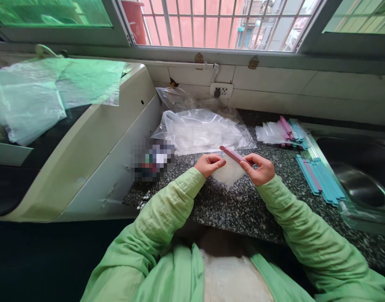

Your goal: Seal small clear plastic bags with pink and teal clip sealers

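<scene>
My right hand (259,168) is closed on the right end of a pink bag sealing clip (234,155), which slants up to the left. From the clip hangs a small clear plastic bag (229,173), just above the granite counter. With thumb and fingers together, my left hand (210,165) pinches the bag's left edge, a little below the clip's free end. Off to the right lie several blue clips (326,180) side by side, with a pink one (312,175) among them.
A heap of clear plastic bags (208,128) lies behind my hands. More clips with bags (286,131) are at the back right, beside a metal sink (362,180). A blurred-out dark item (154,159) and a large beige machine (110,138) stand left.
</scene>
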Available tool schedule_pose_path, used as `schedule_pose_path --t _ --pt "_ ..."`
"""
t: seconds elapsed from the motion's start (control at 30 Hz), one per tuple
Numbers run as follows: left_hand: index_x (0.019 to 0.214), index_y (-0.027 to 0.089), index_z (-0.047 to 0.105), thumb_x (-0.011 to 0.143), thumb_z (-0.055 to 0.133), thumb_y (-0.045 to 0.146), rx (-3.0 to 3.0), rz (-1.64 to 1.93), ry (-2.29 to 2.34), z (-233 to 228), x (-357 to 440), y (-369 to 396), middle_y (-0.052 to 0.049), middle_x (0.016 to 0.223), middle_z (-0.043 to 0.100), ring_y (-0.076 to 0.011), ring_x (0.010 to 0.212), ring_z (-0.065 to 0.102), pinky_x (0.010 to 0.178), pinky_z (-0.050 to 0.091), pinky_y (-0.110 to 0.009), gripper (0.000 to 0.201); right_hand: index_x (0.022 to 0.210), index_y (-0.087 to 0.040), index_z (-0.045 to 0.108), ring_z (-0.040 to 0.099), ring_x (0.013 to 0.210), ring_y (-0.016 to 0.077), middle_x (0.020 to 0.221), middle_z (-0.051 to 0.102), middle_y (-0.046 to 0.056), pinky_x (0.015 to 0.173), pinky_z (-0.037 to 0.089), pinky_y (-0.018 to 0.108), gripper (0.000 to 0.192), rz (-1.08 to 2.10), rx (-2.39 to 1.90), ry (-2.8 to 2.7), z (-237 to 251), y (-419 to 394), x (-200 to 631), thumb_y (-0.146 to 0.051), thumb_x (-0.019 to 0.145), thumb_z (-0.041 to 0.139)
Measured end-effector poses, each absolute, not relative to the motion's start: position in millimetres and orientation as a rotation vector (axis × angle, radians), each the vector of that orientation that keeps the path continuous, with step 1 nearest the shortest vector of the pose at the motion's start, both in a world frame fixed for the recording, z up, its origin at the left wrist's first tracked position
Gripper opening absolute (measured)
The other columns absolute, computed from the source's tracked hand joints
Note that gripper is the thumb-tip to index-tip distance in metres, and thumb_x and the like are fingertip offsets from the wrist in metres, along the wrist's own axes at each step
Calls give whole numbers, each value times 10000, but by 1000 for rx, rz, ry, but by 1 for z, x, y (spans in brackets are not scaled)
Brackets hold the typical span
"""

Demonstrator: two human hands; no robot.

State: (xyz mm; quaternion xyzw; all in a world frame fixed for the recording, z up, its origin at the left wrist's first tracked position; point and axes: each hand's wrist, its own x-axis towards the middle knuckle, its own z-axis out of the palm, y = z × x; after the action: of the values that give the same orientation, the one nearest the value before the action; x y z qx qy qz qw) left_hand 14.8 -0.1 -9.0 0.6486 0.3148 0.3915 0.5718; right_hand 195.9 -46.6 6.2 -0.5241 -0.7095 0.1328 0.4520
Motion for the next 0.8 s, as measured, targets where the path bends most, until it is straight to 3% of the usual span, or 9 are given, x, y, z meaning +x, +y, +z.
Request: schedule_pose_path --t 0.63,0.8 --pt "438 126 458 475 594 657 1453 730 864 -11 19 -3 71 406 280 -29 428 236 445 172 -207 549 686 -164 602 464 536 101 605 560 3 535 399 245 197 266 -1404 -1555 9 -42 204 -355 711 559" --pt "474 115 525 487 618 614 1436 731 851 -14 20 -3 64 412 331 -37 435 285 452 218 -203 508 677 -168 602 469 545 104 614 565 5 537 403 248 193 255 -1408 -1559 7 -40 206 -354 709 563"
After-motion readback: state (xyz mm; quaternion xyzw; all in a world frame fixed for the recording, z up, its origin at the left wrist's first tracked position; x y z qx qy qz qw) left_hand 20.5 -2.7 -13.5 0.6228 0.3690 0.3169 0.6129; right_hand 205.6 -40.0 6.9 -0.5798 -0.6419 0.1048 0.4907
